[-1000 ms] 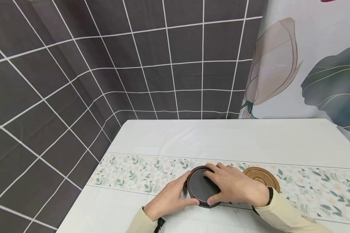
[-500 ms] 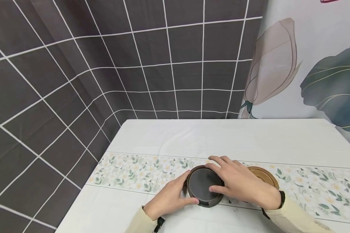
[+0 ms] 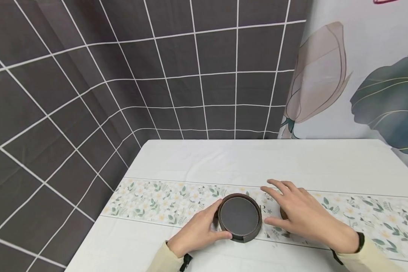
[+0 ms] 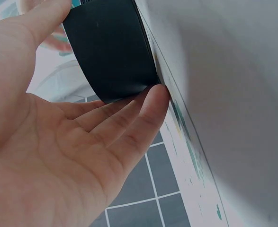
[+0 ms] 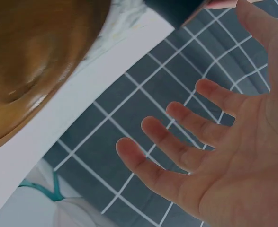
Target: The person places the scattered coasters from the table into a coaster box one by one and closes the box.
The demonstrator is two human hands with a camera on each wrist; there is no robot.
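Observation:
A round black leather-look coaster holder [image 3: 254,234] with stitched edging sits on the table, a flat dark round coaster [image 3: 239,216] lying inside its rim. My left hand [image 3: 198,231] holds it from the left, thumb at the front edge and fingers along the far left side. In the left wrist view, the holder's smooth black wall [image 4: 111,49] stands between thumb and fingers. My right hand [image 3: 307,217] hovers to the right with fingers spread and nothing in its grasp. Below it lies a glossy brown round dish-like piece [image 5: 39,61], mostly hidden by that hand in the head view.
A white table cover [image 3: 197,158] with a floral band [image 3: 149,202] runs under everything. Dark grid-patterned curtain [image 3: 214,90] hangs along the back and left edges. At the back right is a white curtain with large printed flowers [image 3: 321,71].
My right hand has lifted off the coaster and moved right, over the brown piece, uncovering the coaster's top. My left hand and the holder have stayed in place.

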